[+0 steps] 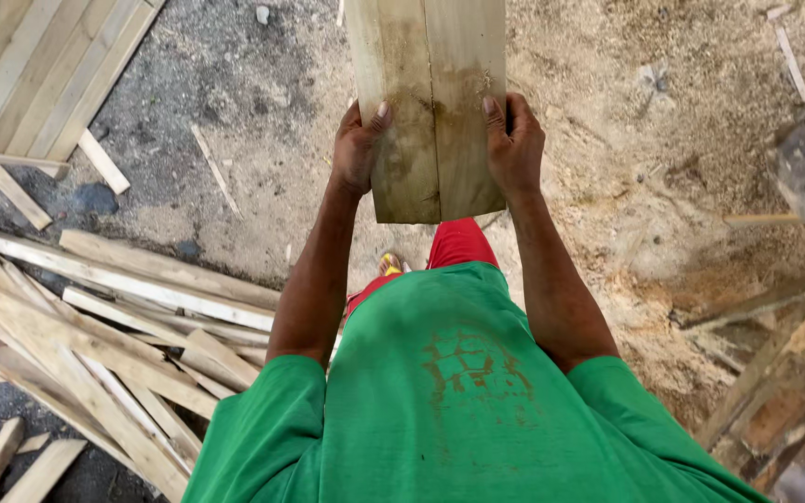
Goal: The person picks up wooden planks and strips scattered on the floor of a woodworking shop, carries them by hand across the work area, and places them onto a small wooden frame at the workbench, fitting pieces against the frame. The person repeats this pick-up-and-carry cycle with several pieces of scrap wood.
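Green shirt cloth fills the bottom of the view, closest of all, with red shorts showing just beyond it and a foot in a yellow sandal peeking out on the ground beside them. Below everything spreads the sawdust-covered ground, pale and sandy to the right, darker and greyer toward the upper left. A loose heap of pale wooden offcuts lies across the left side, long slats crossing one another at angles, and a flat panel of joined boards sits in the top left corner. Dark, weathered timbers lie along the right edge. Held out in front of the person, above the ground and running off the top of the frame, are two wooden planks pressed side by side, their cut ends nearest the body. The left hand clasps the left edge, thumb laid on the face; the right hand clasps the right edge the same way. Each grip is closed firmly on the wood. A thin stick lies well apart on the ground.
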Demonstrator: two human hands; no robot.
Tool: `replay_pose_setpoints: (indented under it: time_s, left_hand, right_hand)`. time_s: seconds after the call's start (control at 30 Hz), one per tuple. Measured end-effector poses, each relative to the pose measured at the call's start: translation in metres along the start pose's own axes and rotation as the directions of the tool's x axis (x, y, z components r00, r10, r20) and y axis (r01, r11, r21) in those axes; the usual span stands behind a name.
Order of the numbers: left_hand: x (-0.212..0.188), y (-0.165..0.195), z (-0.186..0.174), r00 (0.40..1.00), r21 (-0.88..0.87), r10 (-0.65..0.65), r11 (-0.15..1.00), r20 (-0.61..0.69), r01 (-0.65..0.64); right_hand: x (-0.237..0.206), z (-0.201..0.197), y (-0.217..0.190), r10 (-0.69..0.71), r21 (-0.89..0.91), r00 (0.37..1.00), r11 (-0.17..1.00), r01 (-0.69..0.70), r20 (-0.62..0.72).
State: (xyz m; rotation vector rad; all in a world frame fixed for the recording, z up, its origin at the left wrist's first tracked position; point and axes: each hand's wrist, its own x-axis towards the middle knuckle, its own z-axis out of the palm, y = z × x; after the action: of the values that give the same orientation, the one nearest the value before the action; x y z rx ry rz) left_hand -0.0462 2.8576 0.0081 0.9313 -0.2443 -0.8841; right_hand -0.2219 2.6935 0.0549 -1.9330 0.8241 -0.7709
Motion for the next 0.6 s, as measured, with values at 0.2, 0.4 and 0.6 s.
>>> replay_pose_setpoints:
  time_s: [0.2, 0.4, 0.6]
  left_hand:
    - [0.173, 0.025, -0.02, 1.0, 0.01, 0.019, 1.0, 0.018, -0.019]
    - [0.359, 0.033, -0.034, 0.998, -0.196, 0.028, 0.98, 0.052, -0.017]
    - [0.529, 0.096, -0.039, 0.988, -0.285, 0.133, 0.947, -0.073, -0.149]
  right_hand:
    - [0.167, 0.058, 0.031, 0.026, 0.077, 0.999, 0.997, -0.028, 0.036]
    - [0.351, 0.095, 0.075, 0.043, 0.176, 0.997, 0.983, -0.055, 0.072]
    - [0.537, 0.15, 0.053, 0.01, 0.107, 0.99, 0.994, -0.025, 0.137]
